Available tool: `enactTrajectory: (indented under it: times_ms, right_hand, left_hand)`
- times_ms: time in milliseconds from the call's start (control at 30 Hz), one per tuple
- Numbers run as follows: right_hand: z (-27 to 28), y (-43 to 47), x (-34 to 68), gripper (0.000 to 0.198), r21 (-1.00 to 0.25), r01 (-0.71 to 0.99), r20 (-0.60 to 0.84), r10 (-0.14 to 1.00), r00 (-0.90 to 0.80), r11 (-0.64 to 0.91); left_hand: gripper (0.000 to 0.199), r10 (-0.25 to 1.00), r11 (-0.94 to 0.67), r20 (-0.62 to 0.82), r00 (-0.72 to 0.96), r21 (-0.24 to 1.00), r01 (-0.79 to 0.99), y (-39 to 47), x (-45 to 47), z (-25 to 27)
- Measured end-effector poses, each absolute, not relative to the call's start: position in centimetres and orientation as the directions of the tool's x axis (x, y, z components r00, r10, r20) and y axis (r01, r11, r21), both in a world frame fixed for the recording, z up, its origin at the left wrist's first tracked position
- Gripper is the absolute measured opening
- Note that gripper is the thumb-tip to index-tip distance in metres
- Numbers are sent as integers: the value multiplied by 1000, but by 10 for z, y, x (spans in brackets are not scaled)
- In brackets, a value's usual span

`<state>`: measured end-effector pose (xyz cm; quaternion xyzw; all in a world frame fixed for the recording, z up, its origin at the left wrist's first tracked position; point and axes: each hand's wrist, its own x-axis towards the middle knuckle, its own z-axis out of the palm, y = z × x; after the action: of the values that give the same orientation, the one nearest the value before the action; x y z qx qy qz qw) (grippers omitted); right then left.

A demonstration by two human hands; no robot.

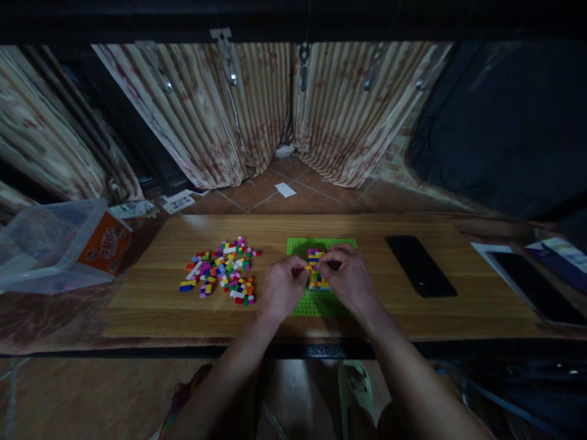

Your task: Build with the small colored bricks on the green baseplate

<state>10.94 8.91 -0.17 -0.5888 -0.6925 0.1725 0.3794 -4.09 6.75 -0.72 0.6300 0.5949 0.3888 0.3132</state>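
A green studded baseplate (298,307) lies on the wooden board in front of me. On it sits a block of multicoloured toy bricks (320,282), partly covered by my fingers. My left hand (285,286) is closed at the left side of this block, with a small yellow brick (307,267) pinched at its fingertips. From the right, my right hand (348,278) reaches over the block with thumb and fingers pressed together; whatever they grip is hidden. Left of the baseplate spreads a loose pile of small coloured bricks (224,269).
The wooden board (147,305) carries a black phone (420,266) right of the baseplate. Farther right lies another dark flat device (536,284). A clear plastic tub (55,244) with an orange label stands at the left. Striped curtains (257,110) hang beyond the board.
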Motion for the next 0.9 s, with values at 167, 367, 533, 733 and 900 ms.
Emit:
enactTrajectory:
  times_ms: [167,367,533,733,900]
  right_hand:
    - [-6,91,113,5,-719,640,331,943,-30,272]
    - [-6,91,115,5,-730,623,332,943,-33,279]
    - [-5,91,115,5,-721,632,333,942,-44,285]
    - [-8,91,116,5,-716,628,355,934,-47,304]
    - [-9,91,116,5,-723,618,352,934,-52,307]
  left_hand:
    - [5,990,-56,101,-96,917,395,68,-39,-18]
    - [3,987,-33,83,-137,941,337,64,-29,-15]
    - [7,994,44,-22,-103,974,221,67,-30,-14]
    - [14,994,99,-92,-65,988,116,72,-33,-14]
    - [10,994,91,-79,-80,982,168,69,-30,-10]
